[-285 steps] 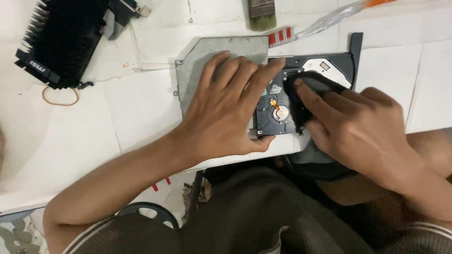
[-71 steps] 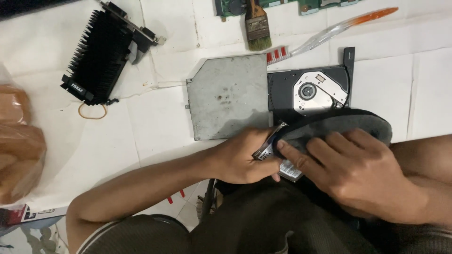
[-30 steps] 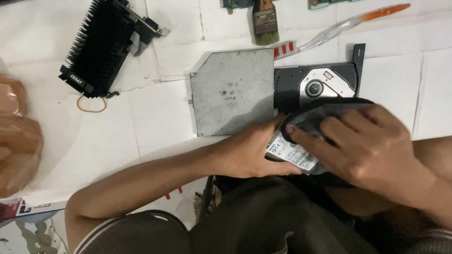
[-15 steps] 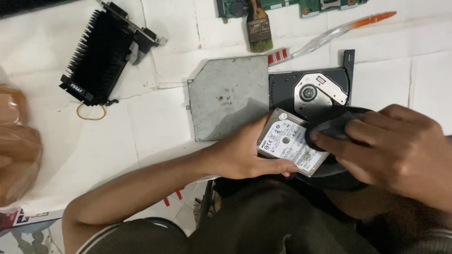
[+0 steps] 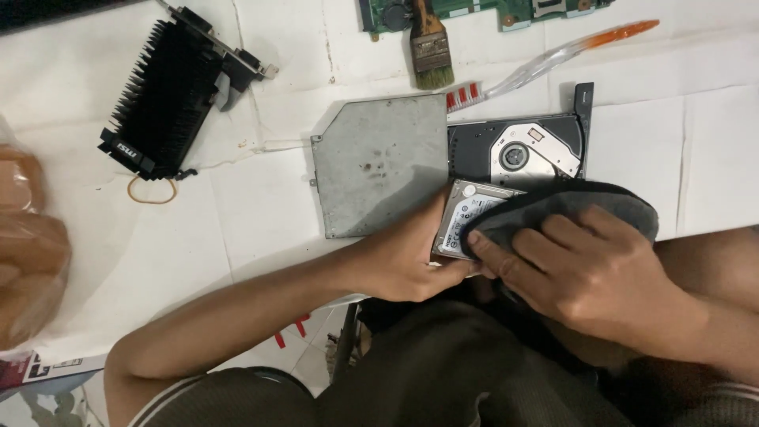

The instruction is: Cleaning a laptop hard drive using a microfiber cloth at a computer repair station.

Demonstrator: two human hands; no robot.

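Since half a second ago, cloth [image 5: 569,209] has slid over the drive [image 5: 466,221]; I see my left hand [image 5: 403,265] gripping its 6 o'clock edge, right hand [image 5: 589,277] pressing fingers down; long axis 12-to-6.

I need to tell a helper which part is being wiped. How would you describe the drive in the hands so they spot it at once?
Start at the flat grey optical drive mid-table; at its lower right corner the left hand grips a small silver hard drive. Unlike its neighbours, it bears a white label and is half covered by a dark cloth pressed by the right hand.
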